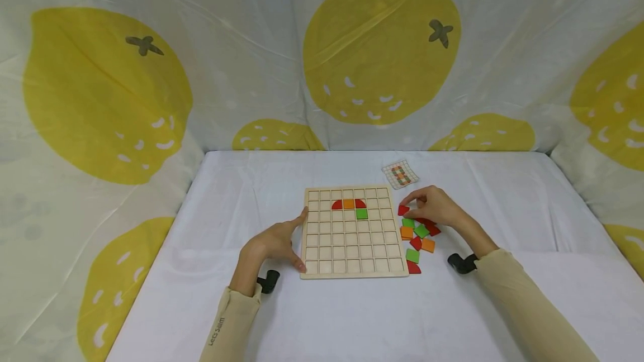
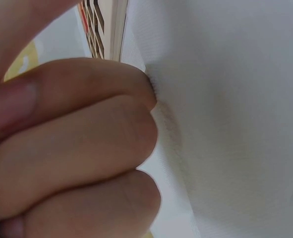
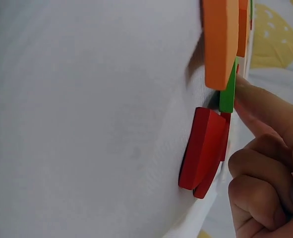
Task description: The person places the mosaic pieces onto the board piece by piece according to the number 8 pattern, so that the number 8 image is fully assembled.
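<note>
A square wooden grid board (image 1: 330, 250) lies flat on the table. In its upper rows sit an orange square tile (image 1: 349, 204), a red quarter-round tile (image 1: 337, 205) on each side of it, and a green square tile (image 1: 361, 214) below the right one. My left hand (image 1: 274, 243) touches the board's left edge with spread thumb and index finger; its other fingers are curled in the left wrist view. Just off the board's right edge, my right hand (image 1: 436, 205) pinches a red tile (image 1: 403, 210) between thumb and index finger. Its fingertips are partly hidden in the right wrist view.
Loose tiles lie right of the board, among them a green square (image 1: 412, 256), an orange square (image 1: 427, 246) and red pieces (image 3: 201, 148). A small pattern card (image 1: 400, 174) lies behind the board's right corner. Lemon-printed cloth (image 1: 251, 71) hangs around the white table.
</note>
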### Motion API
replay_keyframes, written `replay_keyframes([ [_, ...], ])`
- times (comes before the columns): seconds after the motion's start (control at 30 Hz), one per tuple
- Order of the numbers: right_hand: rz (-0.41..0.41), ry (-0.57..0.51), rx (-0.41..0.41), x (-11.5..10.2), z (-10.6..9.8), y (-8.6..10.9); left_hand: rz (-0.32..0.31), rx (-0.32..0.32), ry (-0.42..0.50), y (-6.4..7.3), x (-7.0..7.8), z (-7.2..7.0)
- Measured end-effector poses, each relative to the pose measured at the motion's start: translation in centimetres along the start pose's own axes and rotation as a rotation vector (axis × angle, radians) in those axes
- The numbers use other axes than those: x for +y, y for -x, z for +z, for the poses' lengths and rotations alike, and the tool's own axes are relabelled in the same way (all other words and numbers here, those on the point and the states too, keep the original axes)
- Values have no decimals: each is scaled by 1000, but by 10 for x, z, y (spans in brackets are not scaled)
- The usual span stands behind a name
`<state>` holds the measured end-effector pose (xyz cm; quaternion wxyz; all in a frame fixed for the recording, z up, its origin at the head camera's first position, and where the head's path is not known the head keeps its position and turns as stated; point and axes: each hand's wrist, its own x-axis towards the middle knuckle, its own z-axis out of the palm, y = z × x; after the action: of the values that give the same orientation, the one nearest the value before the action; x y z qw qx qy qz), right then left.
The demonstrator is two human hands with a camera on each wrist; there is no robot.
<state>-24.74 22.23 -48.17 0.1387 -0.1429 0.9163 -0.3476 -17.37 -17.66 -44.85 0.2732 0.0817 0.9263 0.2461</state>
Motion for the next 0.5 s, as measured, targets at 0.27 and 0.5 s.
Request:
replay_keyframes([
  [0.27,-19,-5,-3,0,2,-2,15,5,2,0,-1,1],
  [0.5,-31,-27,5,-4,2,-1,12,4,-5,0,0,0],
])
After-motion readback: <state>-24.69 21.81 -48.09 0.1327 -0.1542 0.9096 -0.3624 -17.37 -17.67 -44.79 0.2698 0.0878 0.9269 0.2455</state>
